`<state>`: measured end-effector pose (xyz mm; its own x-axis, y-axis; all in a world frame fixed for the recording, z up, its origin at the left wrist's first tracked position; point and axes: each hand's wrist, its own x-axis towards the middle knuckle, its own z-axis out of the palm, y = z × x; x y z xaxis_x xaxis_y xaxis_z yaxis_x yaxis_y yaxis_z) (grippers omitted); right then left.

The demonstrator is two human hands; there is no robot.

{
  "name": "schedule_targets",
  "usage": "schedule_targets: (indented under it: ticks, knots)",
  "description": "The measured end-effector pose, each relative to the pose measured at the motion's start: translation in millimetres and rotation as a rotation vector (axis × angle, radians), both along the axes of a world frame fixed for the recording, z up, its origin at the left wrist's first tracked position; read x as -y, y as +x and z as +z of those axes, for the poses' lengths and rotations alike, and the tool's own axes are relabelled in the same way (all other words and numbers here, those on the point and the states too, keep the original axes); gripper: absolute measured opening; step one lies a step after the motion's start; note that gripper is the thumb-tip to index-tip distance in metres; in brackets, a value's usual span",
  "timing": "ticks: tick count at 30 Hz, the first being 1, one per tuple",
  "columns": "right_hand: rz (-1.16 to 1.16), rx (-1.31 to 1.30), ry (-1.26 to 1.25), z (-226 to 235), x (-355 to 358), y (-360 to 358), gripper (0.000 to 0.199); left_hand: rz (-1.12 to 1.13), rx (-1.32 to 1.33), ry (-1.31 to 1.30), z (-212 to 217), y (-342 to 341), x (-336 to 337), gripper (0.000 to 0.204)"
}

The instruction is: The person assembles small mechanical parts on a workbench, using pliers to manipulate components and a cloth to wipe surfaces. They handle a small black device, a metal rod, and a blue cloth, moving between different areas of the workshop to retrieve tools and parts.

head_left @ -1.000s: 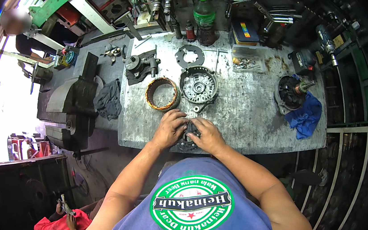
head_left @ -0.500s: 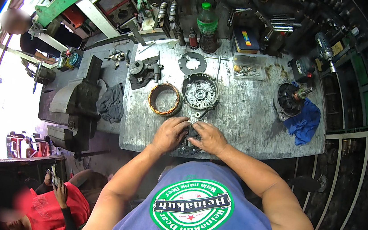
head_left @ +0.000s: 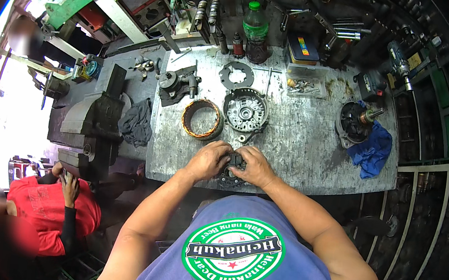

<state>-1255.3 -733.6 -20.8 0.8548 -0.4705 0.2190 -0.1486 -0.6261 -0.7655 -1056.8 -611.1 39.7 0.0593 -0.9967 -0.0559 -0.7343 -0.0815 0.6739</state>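
Both hands meet near the front edge of the worktable (head_left: 300, 148), gripping a dark alternator part (head_left: 229, 182) with a rounded lower edge. My left hand (head_left: 210, 161) closes on its left side. From the right, my right hand (head_left: 255, 166) pinches it with curled fingers and thumb; the fingers partly cover it. Just beyond lies a round metal alternator housing (head_left: 245, 112) with its open side up. A stator ring (head_left: 202, 135) with copper windings rests left of the housing. Farther back is a flat grey ring-shaped plate (head_left: 247, 79).
A bench vice (head_left: 92, 118) and dark rag (head_left: 136, 122) are at left. On the right, a housing with a rotor (head_left: 348, 127) touches a blue cloth (head_left: 372, 153). A green-capped bottle (head_left: 256, 29) and clear parts box (head_left: 306, 88) stand behind. A person in red (head_left: 53, 207) sits lower left.
My hands stay on the dark part, shifting only slightly, and more of it shows between them. The person in red has moved up and left, hands now near the vice.
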Motion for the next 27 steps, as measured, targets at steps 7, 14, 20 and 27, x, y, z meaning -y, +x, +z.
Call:
schedule_targets:
  ticks: [7, 14, 20, 27]
  knots:
    - [-0.064, -0.057, 0.031, 3.6, -9.1, -4.2, 0.065, -0.043, -0.009, 0.065, 10.6, -2.0, 10.9, 0.030]
    - [-0.092, -0.086, 0.051, 2.4, -14.3, -4.5, 0.068, -0.040, 0.008, 0.095, 17.3, -2.3, 10.1, 0.029]
    - [-0.095, -0.074, 0.010, 6.9, -14.3, -3.8, 0.065, -0.088, 0.164, 0.047, 9.9, -4.2, 11.0, 0.032]
    - [-0.104, -0.078, 0.034, 11.0, -15.5, -5.2, 0.065, 0.002, -0.057, 0.005, -4.0, -6.5, -6.0, 0.041]
